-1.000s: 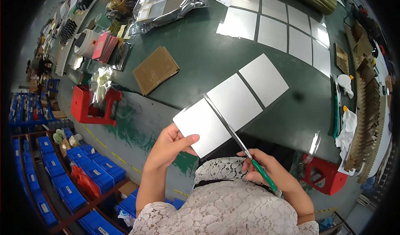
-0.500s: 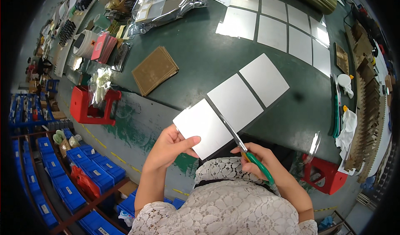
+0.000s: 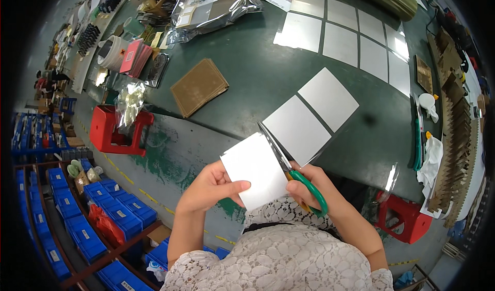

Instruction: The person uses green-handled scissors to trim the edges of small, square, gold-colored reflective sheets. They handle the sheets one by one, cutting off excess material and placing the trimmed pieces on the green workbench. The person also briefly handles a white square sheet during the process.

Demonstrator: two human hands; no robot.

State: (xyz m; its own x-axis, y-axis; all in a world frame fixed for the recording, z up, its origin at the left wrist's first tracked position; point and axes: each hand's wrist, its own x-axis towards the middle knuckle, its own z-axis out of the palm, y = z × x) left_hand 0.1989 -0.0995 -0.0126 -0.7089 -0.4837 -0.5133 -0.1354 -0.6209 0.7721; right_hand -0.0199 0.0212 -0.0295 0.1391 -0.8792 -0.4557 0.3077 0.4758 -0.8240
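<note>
Your left hand (image 3: 207, 189) pinches the white panel (image 3: 258, 167) in its fingers, left of the green-handled scissors (image 3: 304, 181) clamped in the fingers of your right hand (image 3: 327, 187). Nearer the right hand, the two-panel white strip (image 3: 301, 125) runs lengthwise toward far right over the tabletop (image 3: 250, 74).

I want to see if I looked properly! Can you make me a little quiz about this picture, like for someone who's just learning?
1. Which hand holds the scissors?
2. True or false: the left hand holds a white card.
3. What colour are the stools: A) blue, B) red, C) yellow?

Key: 1. The right hand. 2. True. 3. B.
</note>
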